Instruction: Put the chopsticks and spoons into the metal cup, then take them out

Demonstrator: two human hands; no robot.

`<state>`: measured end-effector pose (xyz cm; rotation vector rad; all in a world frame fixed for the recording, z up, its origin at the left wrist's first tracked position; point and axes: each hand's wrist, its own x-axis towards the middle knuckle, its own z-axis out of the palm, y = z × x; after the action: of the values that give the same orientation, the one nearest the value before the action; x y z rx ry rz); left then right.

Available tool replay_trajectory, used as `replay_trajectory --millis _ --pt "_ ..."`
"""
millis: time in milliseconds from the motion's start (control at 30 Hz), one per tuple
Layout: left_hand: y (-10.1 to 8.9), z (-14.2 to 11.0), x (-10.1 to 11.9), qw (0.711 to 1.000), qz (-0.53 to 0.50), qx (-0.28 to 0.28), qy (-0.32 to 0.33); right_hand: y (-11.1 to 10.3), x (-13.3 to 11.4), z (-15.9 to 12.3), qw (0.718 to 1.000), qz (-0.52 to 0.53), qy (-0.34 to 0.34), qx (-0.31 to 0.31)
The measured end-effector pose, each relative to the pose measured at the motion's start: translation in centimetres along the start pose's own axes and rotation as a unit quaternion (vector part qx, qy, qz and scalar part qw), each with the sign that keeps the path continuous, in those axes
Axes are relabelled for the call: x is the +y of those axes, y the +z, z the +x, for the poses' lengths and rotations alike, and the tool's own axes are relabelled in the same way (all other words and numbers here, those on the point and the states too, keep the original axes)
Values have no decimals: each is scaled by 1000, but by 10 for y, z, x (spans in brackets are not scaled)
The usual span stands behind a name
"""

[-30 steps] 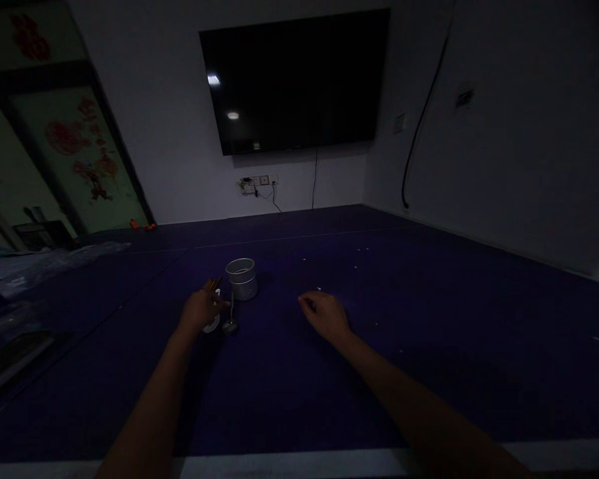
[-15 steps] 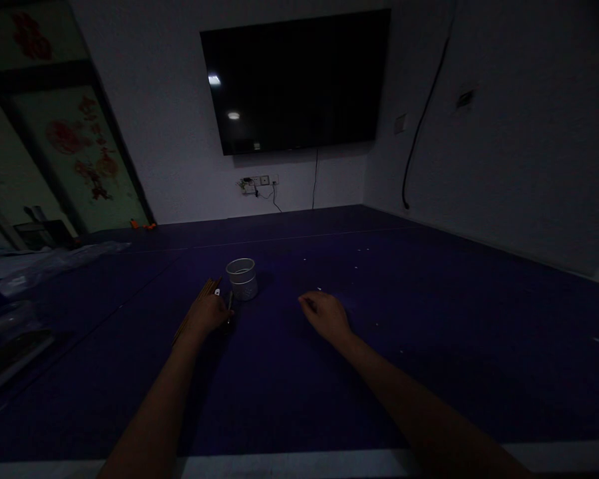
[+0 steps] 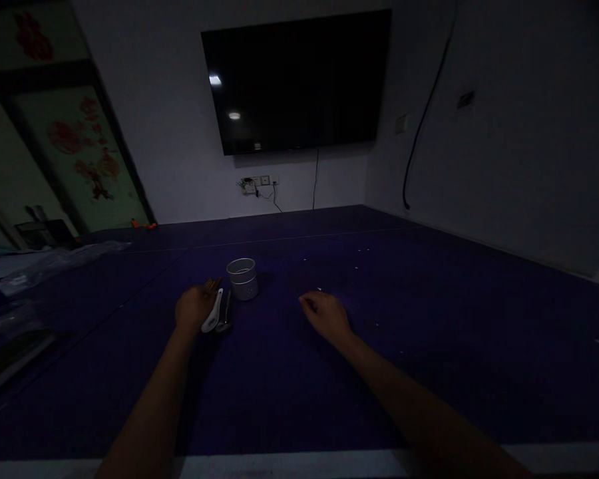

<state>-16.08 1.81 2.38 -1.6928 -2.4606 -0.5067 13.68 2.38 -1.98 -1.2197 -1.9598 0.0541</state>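
My left hand (image 3: 194, 307) is closed over a bundle of thin brown chopsticks (image 3: 211, 284); only their far ends show past my fingers. Right beside it lies a white spoon (image 3: 212, 313), handle pointing away from me. A shiny metal spoon (image 3: 224, 318) rests to the right of the white one. Behind the spoons a silvery, open-topped metal cup (image 3: 243, 279) stands upright, with small holes low in its side. My right hand (image 3: 325, 314) rests on the purple tabletop (image 3: 289, 379), loosely curled, nothing visible in it.
Small white scraps (image 3: 356, 267) are scattered on the right half of the surface. Crumpled clear plastic (image 3: 64, 263) and a flat dark object (image 3: 14, 359) lie at the left. A large screen (image 3: 299, 83) hangs on the far wall. The light is dim.
My left hand has moved left from the metal spoon onto the chopsticks, uncovering both spoons. The cup and my right hand have stayed in place.
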Motion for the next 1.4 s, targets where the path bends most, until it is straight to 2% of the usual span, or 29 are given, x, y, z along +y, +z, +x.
replay_trajectory --millis 67,100,267,400,733,1067,1400 --pt "0 2 -9 999 5 34 -33 0 0 0 1000 -3 -1 1" --pt "0 3 -13 998 12 34 -46 0 0 0 1000 -4 -1 2" --pt "6 7 -26 996 0 -53 -68 -1 0 0 1000 1 0 -1" --pt "10 10 -25 994 -19 -82 -75 -2 -1 0 1000 1 0 1" --pt "14 13 -26 993 -29 -74 -86 -2 -1 1 1000 -3 8 -2" --pt "13 11 -19 996 43 -54 -61 0 1 2 1000 -8 6 -12" --pt "9 8 -16 994 41 -67 -73 -2 -1 1 1000 -4 8 -8"
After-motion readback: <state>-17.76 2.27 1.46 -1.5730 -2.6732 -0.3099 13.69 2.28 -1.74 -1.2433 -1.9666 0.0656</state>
